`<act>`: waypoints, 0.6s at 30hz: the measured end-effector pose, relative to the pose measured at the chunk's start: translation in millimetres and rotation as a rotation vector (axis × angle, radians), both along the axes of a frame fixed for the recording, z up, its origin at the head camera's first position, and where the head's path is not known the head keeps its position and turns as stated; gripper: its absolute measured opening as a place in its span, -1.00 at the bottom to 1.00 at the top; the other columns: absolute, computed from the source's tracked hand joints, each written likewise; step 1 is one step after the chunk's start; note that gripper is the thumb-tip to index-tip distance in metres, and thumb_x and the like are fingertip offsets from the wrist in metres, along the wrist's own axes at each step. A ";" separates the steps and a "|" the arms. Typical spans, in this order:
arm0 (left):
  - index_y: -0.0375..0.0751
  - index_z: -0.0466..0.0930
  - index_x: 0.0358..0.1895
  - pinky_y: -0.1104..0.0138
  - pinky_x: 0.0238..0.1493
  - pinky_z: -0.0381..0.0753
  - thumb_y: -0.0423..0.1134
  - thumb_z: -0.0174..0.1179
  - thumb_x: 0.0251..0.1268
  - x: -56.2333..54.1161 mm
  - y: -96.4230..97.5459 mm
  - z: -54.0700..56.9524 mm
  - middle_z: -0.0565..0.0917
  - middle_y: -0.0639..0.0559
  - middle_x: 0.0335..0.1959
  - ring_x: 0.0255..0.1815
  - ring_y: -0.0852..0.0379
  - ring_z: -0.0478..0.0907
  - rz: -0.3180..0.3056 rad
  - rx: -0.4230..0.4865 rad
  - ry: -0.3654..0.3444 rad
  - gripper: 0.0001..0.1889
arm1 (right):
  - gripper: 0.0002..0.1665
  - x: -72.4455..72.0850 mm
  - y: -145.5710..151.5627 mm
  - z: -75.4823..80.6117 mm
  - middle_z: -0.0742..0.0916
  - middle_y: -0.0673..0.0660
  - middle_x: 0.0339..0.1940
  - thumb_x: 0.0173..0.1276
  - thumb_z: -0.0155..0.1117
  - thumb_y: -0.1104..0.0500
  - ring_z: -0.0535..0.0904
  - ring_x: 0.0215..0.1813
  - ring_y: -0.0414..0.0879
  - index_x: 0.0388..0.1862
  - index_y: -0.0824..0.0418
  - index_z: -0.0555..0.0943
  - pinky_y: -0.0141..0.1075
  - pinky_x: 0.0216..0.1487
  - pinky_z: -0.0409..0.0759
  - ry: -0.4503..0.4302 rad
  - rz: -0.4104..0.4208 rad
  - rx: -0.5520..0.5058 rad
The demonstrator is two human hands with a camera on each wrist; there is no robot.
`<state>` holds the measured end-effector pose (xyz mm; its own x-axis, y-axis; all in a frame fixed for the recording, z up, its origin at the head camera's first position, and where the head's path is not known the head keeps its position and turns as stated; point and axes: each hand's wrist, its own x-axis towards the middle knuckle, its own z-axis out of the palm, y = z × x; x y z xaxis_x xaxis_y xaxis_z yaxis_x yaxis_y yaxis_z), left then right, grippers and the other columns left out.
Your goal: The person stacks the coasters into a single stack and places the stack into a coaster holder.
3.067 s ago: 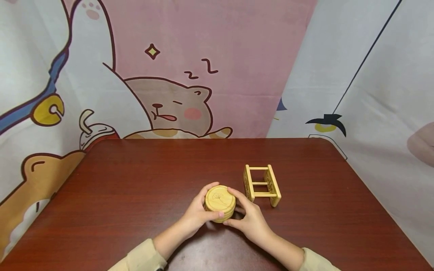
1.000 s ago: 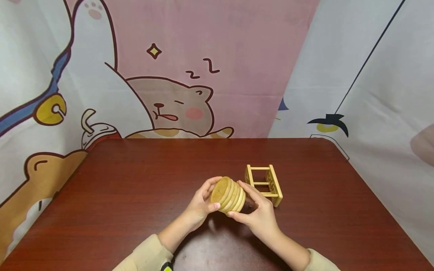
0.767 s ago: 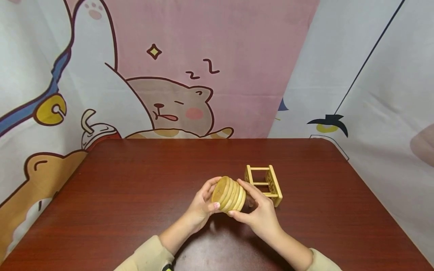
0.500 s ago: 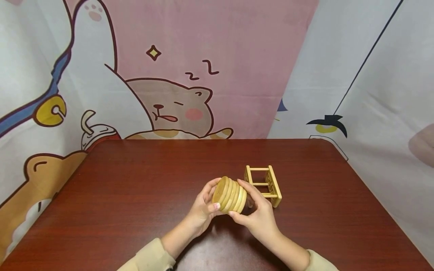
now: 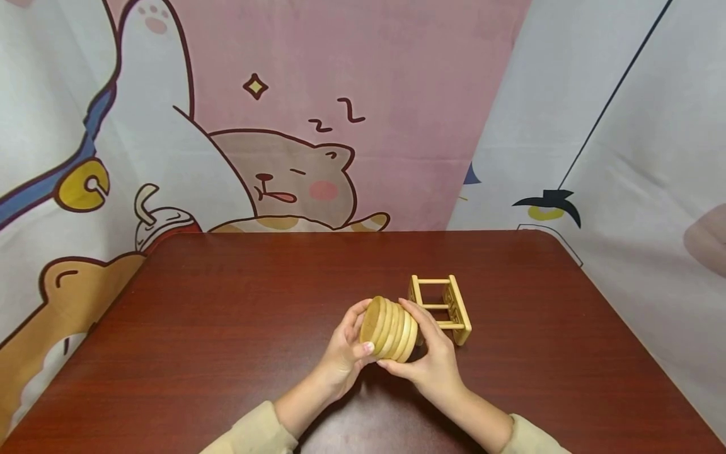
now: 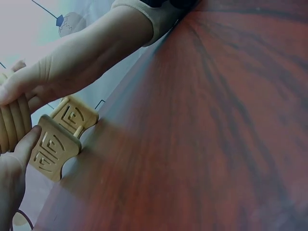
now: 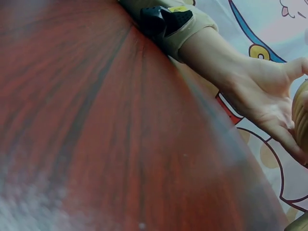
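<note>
A stack of several round wooden coasters (image 5: 389, 329) is held tilted above the table, its end face turned to the left. My left hand (image 5: 340, 356) grips the stack from the left, with its thumb on the near side. From the right, my right hand (image 5: 433, 362) holds the other end between thumb and fingers. Just behind the right hand stands a wooden coaster holder (image 5: 460, 312) with rods between two side panels. Carved cut-outs show on those panels in the left wrist view. Only part of the stack (image 7: 302, 115) appears in the right wrist view.
The dark red-brown wooden table (image 5: 227, 315) has its far edge against a cartoon-printed cloth (image 5: 397, 94). More printed cloth hangs at the left and right sides.
About three seconds ago the stack sat with its engraved face up; since then both hands have raised and tipped it. Over the last second it shifted slightly right. The holder stayed put.
</note>
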<state>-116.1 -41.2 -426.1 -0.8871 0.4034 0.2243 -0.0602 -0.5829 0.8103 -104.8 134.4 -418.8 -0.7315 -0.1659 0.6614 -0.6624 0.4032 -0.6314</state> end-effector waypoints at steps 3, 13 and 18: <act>-0.10 0.19 0.30 0.14 -0.08 0.56 -0.35 0.21 -0.02 -2.2 -2.5 -2.2 0.36 -0.09 0.24 0.05 0.01 0.48 -0.022 -0.027 0.045 -0.29 | 0.17 -0.4 0.5 1.4 0.54 0.28 0.21 -0.46 0.73 0.28 0.46 0.21 -0.02 0.29 0.33 0.41 -0.45 0.17 0.35 0.047 0.013 -0.001; -0.38 0.15 0.25 0.25 -0.14 0.57 -0.35 0.29 -0.05 -15.6 -16.0 6.0 0.47 -0.19 0.13 -0.02 -0.01 0.54 -0.042 -0.222 0.256 -0.26 | 0.07 -3.3 6.1 11.5 0.58 0.18 0.16 -0.39 0.70 0.24 0.49 0.18 0.05 0.26 0.21 0.46 -0.40 0.21 0.33 0.087 0.031 0.091; -0.42 0.11 0.30 0.19 -0.16 0.60 -0.43 0.25 -0.07 -16.4 -19.3 16.9 0.45 -0.32 0.13 -0.04 -0.02 0.58 -0.040 -0.402 0.316 -0.22 | 0.02 -5.8 8.2 13.7 0.58 0.19 0.16 -0.33 0.67 0.18 0.49 0.18 0.06 0.26 0.19 0.47 -0.37 0.22 0.33 0.134 0.067 0.128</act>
<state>-132.5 -60.5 -409.2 -0.7832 0.5452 0.2990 0.2077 -0.2239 0.9522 -110.6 142.5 -405.1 -0.6229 -0.3003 0.7223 -0.7649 0.4272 -0.4821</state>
